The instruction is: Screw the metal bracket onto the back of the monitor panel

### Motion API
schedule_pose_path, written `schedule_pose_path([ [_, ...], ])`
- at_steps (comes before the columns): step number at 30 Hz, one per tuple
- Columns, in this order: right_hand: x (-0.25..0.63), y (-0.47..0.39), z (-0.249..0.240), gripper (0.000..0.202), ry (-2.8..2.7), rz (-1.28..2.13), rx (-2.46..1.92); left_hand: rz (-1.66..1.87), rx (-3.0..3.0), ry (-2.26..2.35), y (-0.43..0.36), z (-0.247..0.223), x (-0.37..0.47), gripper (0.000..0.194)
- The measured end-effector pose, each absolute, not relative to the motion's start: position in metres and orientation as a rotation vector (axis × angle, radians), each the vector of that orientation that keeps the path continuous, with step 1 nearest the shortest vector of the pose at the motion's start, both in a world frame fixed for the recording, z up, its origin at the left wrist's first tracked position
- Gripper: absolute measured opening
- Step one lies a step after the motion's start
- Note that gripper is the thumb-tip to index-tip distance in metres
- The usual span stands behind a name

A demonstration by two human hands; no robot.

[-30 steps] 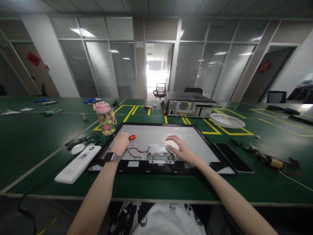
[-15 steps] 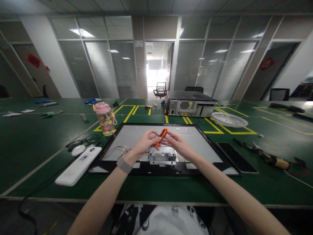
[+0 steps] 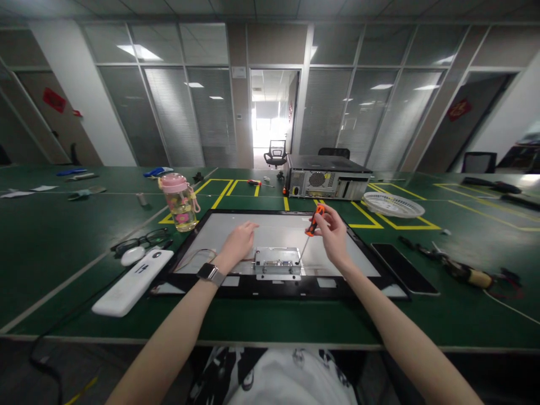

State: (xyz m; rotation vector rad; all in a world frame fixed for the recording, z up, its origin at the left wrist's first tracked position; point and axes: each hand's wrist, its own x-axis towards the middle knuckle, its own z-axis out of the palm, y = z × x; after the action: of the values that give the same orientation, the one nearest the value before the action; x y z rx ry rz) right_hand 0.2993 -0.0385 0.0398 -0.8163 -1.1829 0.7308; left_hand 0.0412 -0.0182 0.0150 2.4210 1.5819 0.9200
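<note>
An orange and black screwdriver (image 3: 313, 226) is gripped by its handle in my right hand (image 3: 335, 236). Its shaft slants down to the left, and the tip is at the right end of a silver metal bracket box (image 3: 277, 257). That box sits on the back of a flat display panel (image 3: 278, 225) with a black frame. My left hand (image 3: 238, 243) rests palm down on the panel left of the box, fingers stretched out and holding nothing. Thin wires (image 3: 196, 254) run across the panel beside the left wrist.
Left of the panel are a pink-lidded bottle (image 3: 179, 203), glasses (image 3: 141, 241) and a white power bank (image 3: 134, 284). A phone (image 3: 403, 269), a dark wired tool (image 3: 468, 273) and a white basket (image 3: 393, 205) lie right. A computer case (image 3: 327, 177) stands behind.
My hands have moved apart. My right hand has carried the screwdriver rightward and turned its tip down to the metal box; my left hand has let go and lowered onto the panel.
</note>
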Motion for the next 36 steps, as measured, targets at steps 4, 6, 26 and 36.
schedule_pose_path([
  [4, 0.295, -0.044, 0.037, 0.039, -1.246, 0.612, -0.814, 0.624, 2.513, 1.607, -0.009, -0.002, 0.037, 0.040],
  [6, 0.291, -0.047, 0.035, 0.039, -1.281, 0.611, -0.817, 0.557, 2.529, 1.601, -0.007, -0.009, 0.038, 0.038],
  [26, 0.283, -0.049, 0.022, 0.038, -1.412, 0.621, -0.787, 0.481, 2.648, 1.623, -0.003, -0.020, 0.041, 0.037],
  [36, 0.280, -0.060, 0.020, 0.030, -1.618, 0.390, -0.656, 0.477, 2.679, 1.614, -0.001, -0.022, 0.040, 0.036],
])
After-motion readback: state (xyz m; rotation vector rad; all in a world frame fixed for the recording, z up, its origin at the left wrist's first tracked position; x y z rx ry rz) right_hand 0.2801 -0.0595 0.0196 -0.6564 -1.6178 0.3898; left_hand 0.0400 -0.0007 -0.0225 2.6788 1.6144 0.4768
